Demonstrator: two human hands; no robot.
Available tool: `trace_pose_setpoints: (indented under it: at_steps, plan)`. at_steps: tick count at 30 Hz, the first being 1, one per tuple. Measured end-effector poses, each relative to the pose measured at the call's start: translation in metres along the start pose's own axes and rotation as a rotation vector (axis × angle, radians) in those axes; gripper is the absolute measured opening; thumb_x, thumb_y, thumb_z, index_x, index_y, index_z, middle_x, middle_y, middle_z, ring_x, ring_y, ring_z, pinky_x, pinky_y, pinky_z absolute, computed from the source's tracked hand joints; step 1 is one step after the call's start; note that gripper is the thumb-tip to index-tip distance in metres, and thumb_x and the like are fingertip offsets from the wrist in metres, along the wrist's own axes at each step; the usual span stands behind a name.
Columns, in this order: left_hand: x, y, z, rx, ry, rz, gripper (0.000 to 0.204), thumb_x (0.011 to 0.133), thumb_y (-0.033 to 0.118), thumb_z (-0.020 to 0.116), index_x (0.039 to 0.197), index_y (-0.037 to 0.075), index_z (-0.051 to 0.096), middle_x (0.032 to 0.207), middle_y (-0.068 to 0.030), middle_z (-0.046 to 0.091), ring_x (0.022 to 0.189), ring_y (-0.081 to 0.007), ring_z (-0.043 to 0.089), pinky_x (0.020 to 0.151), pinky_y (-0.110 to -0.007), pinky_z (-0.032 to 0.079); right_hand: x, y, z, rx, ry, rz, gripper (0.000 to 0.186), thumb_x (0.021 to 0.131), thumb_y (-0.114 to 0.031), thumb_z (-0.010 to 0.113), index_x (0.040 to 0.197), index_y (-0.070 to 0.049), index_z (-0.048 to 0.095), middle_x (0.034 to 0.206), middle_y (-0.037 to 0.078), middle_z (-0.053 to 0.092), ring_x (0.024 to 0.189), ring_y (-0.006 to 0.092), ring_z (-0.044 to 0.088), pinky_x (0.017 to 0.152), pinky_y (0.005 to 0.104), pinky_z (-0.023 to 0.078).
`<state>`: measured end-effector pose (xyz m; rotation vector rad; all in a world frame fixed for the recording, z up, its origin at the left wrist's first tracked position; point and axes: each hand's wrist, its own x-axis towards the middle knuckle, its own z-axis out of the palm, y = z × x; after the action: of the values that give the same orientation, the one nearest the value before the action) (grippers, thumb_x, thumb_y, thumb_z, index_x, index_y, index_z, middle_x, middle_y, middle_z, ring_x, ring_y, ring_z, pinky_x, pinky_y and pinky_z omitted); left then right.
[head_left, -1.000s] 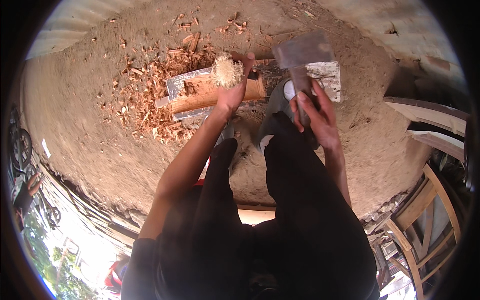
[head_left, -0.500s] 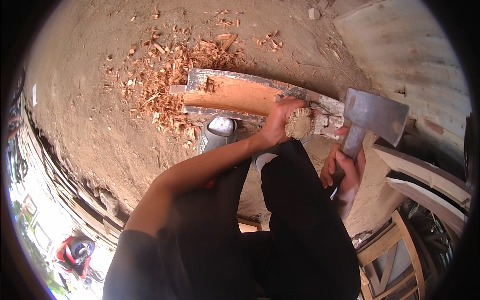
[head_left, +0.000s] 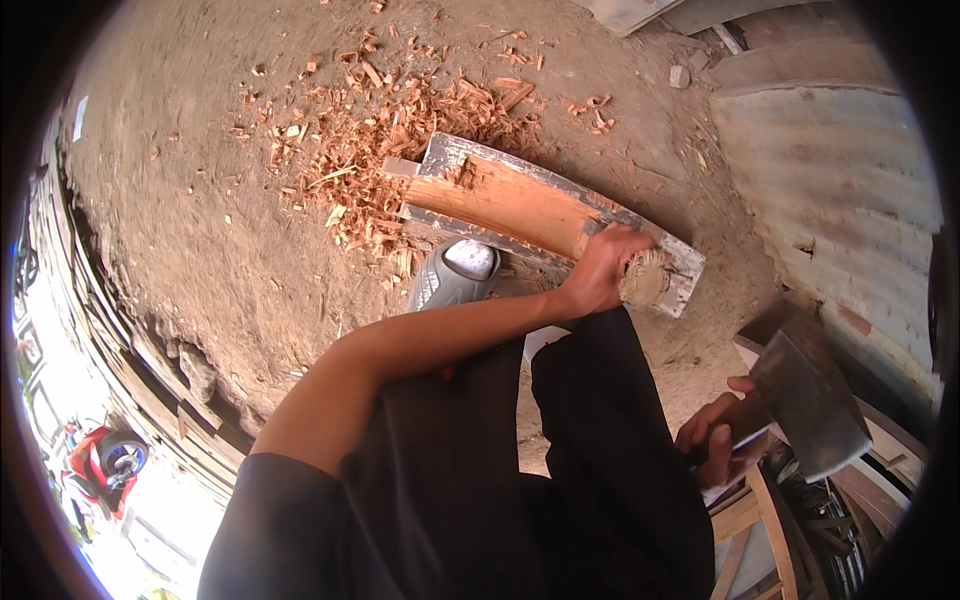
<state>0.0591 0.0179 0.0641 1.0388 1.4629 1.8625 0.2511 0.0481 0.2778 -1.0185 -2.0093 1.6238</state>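
Note:
A curved wooden plank (head_left: 520, 205) lies slanting on the dirt, its middle hollowed to fresh orange wood between worn, dark painted edges. Over its right part, my left hand (head_left: 600, 268) is closed around a chisel (head_left: 645, 278). The frayed, mushroomed end of its wooden handle points up at me; the hand covers most of the rest. Lower right, my right hand (head_left: 718, 440) grips the handle of a hatchet (head_left: 812, 400) with a broad grey metal head, held off to the side, apart from the chisel. My shoe (head_left: 455, 275) is against the plank's near edge.
Orange wood shavings (head_left: 400, 140) are heaped beyond the plank's left end, near a small wood block (head_left: 402, 167). A corrugated metal sheet (head_left: 830, 180) stands at the right. Below it are stacked boards and a wooden frame (head_left: 770, 520). A red motorcycle (head_left: 105, 465) is at far left.
My right hand has swung the hatchet down and right, away from the chisel. My left hand still grips the chisel on the plank. The whole view has shifted and turned somewhat.

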Motion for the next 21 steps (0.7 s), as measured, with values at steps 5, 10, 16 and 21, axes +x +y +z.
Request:
trace_pose_setpoints:
  at_steps: [5,10,16,21]
  plan:
    - [0.003,0.0,-0.006,-0.031,0.03,-0.112,0.026,0.073,0.018,0.078,0.081,0.004,0.058,0.078,-0.0169,0.058,0.082,-0.0399,0.057,0.077,-0.044,0.043,0.004,-0.008,-0.001,-0.1,-0.098,-0.032,0.055,0.095,-0.015,0.054,0.135,0.011,0.027,0.063,0.006,0.052,0.045,0.0144,0.051,0.046,0.0256,0.046]
    - [-0.002,0.001,-0.007,-0.044,0.023,0.013,0.025,0.068,0.012,0.074,0.08,0.003,0.054,0.077,-0.019,0.054,0.082,-0.0417,0.056,0.077,-0.044,0.044,0.017,-0.017,0.037,-0.012,0.067,0.136,0.051,0.091,-0.016,0.061,0.126,0.012,0.037,0.058,0.004,0.052,0.045,0.0121,0.049,0.046,0.0251,0.04]
    - [-0.003,-0.01,-0.001,-0.048,0.058,0.015,0.024,0.066,0.006,0.071,0.085,0.001,0.056,0.081,-0.0207,0.057,0.086,-0.044,0.056,0.079,-0.045,0.044,0.027,0.03,0.041,-0.27,0.068,0.322,0.038,0.093,-0.012,0.063,0.126,0.001,0.049,0.074,0.006,0.055,0.055,0.0099,0.049,0.053,0.0246,0.038]
    - [0.001,0.0,-0.01,-0.047,0.064,0.02,0.026,0.066,0.004,0.069,0.089,0.0,0.058,0.085,-0.0217,0.06,0.09,-0.0447,0.057,0.08,-0.046,0.045,0.014,0.061,0.015,-0.301,-0.032,0.202,0.034,0.093,-0.008,0.062,0.125,0.001,0.052,0.08,0.004,0.054,0.062,0.01,0.048,0.057,0.0254,0.039]
